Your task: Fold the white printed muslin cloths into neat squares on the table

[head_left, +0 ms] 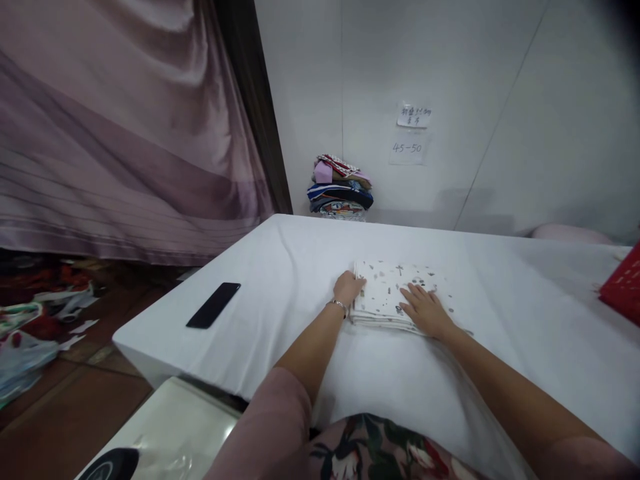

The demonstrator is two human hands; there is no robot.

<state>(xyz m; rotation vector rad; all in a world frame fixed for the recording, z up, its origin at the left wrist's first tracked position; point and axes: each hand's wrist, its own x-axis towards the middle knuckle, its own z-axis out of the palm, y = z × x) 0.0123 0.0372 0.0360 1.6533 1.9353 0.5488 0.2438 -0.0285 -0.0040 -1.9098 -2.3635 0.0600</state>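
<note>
A white cloth (385, 287) with small scattered prints lies folded in several layers on the white-covered table (260, 267). My left hand (349, 288) is at the cloth's left edge, with its fingers curled over the edge and the thumb side out of clear sight. On top of the cloth, toward its right front, my right hand (426, 311) rests palm down with fingers spread. A bracelet circles my left wrist.
A black phone (214, 305) lies on the table's left part. Folded fabrics (341, 187) are stacked beyond the far edge by the wall. Something red (623, 287) sits at the right edge. A pale purple curtain (150, 133) hangs at left, above plastic bags (23, 363) on the floor.
</note>
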